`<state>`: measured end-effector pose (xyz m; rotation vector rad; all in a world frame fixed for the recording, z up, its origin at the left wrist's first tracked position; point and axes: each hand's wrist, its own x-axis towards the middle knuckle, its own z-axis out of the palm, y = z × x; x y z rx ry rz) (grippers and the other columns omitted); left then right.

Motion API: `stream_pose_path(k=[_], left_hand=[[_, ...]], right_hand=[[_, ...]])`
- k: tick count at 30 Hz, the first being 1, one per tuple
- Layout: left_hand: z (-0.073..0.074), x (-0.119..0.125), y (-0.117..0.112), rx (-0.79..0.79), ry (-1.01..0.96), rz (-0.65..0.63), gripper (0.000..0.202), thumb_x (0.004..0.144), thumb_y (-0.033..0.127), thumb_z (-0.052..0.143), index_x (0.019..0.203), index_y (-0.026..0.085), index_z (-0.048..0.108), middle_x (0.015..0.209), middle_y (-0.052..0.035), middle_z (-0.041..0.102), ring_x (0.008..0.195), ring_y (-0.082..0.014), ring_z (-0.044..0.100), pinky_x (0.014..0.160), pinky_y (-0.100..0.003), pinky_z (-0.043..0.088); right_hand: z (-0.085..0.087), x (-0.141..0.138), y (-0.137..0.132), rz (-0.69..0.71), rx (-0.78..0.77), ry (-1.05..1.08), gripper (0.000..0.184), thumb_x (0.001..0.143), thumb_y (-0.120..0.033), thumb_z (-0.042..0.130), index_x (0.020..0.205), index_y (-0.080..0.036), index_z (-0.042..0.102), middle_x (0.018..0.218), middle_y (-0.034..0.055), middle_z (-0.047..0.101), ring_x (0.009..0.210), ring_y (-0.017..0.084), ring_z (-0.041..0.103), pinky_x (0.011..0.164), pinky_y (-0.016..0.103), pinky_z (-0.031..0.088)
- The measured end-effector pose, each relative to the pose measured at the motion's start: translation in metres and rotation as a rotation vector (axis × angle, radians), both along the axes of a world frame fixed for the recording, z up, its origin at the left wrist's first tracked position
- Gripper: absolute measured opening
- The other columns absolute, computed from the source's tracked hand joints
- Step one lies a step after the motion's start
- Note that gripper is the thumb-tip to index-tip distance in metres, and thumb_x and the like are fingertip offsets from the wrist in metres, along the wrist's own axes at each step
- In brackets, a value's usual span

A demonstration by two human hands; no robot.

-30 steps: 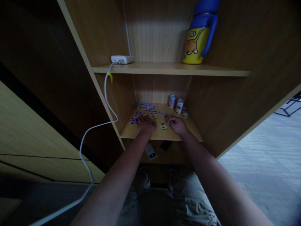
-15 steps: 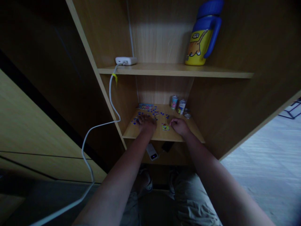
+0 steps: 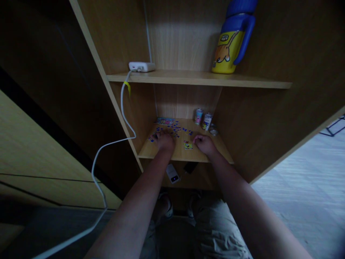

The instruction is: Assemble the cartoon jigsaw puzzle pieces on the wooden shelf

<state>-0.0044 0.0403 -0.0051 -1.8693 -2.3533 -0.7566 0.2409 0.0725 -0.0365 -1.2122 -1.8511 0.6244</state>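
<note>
Several small blue puzzle pieces (image 3: pixel 176 128) lie scattered on a low wooden shelf (image 3: pixel 161 153). My left hand (image 3: pixel 164 139) rests palm down on the pieces at the left, fingers spread flat. My right hand (image 3: pixel 204 143) sits on the shelf with fingers curled, right beside a small joined yellow puzzle section (image 3: pixel 188 145); whether it pinches a piece is too small to see. A printed picture card (image 3: pixel 165 121) lies at the back of the shelf.
Two small cans (image 3: pixel 202 118) and round lids (image 3: pixel 213 130) stand at the shelf's back right. On the upper shelf sit a white charger (image 3: pixel 141 66) with a hanging cable (image 3: pixel 122 108) and a blue-and-yellow bottle (image 3: pixel 231 37). A small white device (image 3: pixel 173 173) lies below.
My left hand has slid slightly left and back over the scattered pieces. The right hand stays next to the yellow section. The camera has shifted a little.
</note>
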Motion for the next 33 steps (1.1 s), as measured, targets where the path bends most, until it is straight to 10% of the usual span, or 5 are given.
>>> stream_pose_path(k=[20,25,33], left_hand=[[0.002,-0.01,0.007,0.043,-0.067,0.085,0.031,0.108,0.021,0.058,0.129,0.015,0.081,0.131,-0.0229,0.08,0.135,-0.0419,0.067,0.124,-0.066,0.041],[0.001,-0.014,0.006,0.25,-0.221,-0.281,0.018,0.103,0.016,0.067,0.108,0.022,0.083,0.11,-0.0111,0.085,0.109,-0.0299,0.077,0.107,-0.044,0.058],[-0.012,-0.007,0.009,0.226,-0.354,-0.745,0.022,0.102,0.011,0.067,0.115,0.022,0.081,0.107,-0.005,0.085,0.098,-0.0221,0.08,0.097,-0.036,0.064]], right_hand=[[0.005,-0.003,-0.004,-0.026,-0.002,-0.014,0.023,0.085,-0.023,0.058,0.077,-0.024,0.08,0.079,0.0012,0.08,0.076,0.021,0.07,0.078,0.031,0.053],[-0.001,-0.002,0.001,-0.003,0.007,0.03,0.02,0.089,-0.027,0.061,0.084,-0.025,0.08,0.084,0.0017,0.081,0.081,0.022,0.072,0.08,0.033,0.056],[-0.008,-0.005,0.008,0.137,0.022,0.165,0.028,0.094,-0.048,0.073,0.108,-0.025,0.081,0.107,0.0063,0.085,0.096,0.024,0.078,0.094,0.039,0.062]])
